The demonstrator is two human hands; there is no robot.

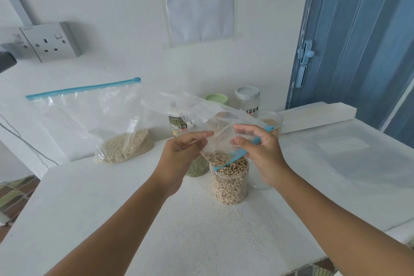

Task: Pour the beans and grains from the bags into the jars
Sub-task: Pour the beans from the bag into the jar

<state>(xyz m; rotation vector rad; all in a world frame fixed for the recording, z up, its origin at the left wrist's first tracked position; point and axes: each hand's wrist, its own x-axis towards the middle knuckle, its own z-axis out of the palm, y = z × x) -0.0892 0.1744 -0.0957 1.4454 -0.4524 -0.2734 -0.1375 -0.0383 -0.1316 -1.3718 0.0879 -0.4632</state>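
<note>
Clear plastic of a zip bag is pinched by both hands, left hand and right hand, its blue-zippered mouth tipped onto an open jar of black-eyed beans on the white table. Another grain bag leans against the wall at left.

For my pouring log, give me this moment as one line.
hands: left, right gripping bag | beans: falling into jar

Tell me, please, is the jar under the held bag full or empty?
Nearly full: black-eyed beans reach almost to the rim of the jar, and the bag holds few.
</note>
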